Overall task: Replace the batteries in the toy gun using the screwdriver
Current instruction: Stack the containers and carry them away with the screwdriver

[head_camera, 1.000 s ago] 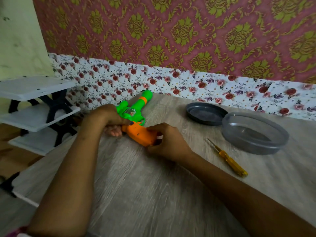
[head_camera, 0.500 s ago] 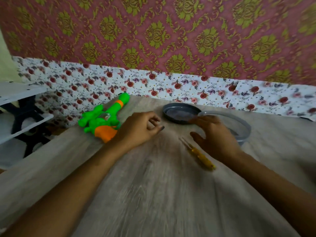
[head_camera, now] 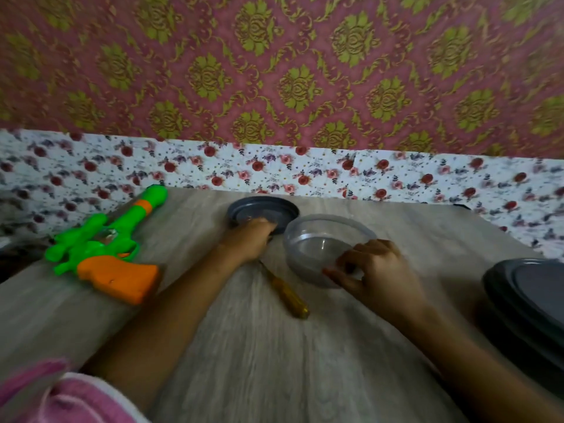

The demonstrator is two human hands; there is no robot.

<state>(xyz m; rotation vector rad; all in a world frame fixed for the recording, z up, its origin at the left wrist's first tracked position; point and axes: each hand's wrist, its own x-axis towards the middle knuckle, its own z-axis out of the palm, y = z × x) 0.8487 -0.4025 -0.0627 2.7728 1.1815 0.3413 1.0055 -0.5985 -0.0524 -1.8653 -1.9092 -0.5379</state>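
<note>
The green and orange toy gun (head_camera: 117, 271) lies on its side at the left of the wooden table (head_camera: 274, 361), with no hand on it. A yellow-handled screwdriver (head_camera: 288, 296) rests on the table between my forearms. My left hand (head_camera: 248, 239) reaches over the near edge of a dark round lid (head_camera: 262, 209); its fingers are curled down and hidden. My right hand (head_camera: 377, 270) pinches the near rim of a clear round container (head_camera: 317, 236), which looks empty.
A second container with a dark lid (head_camera: 531, 300) stands at the right edge of the table. Flowered paper covers the wall right behind the table. A pink cloth (head_camera: 61, 398) shows at the bottom left.
Both hands let go of the toy gun, which now lies alone at the left. My left hand moved right to the dark lid and my right hand moved to the clear container's rim.
</note>
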